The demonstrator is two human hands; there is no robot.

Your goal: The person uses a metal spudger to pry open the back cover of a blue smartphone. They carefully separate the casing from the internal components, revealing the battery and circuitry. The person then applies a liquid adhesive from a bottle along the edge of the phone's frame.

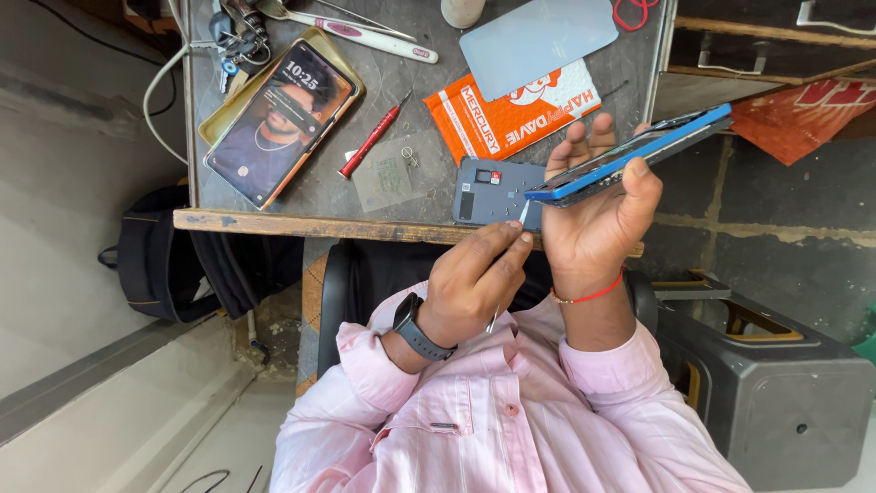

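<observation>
Cradling blue phone (pixel 639 151) in right hand (pixel 598 228); left hand (pixel 474 283) pinches thin tool (pixel 524 213).

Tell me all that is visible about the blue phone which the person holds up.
The blue phone is a thin, flat slab with a bright blue frame, seen nearly edge-on, so little of its face shows. It is tilted, its far end higher. The right hand cradles it, with the thumb on the upper side and the fingers behind. The left hand brings a thin pointed tool to its lower end. It is above the table's edge, not resting on the table.
</observation>
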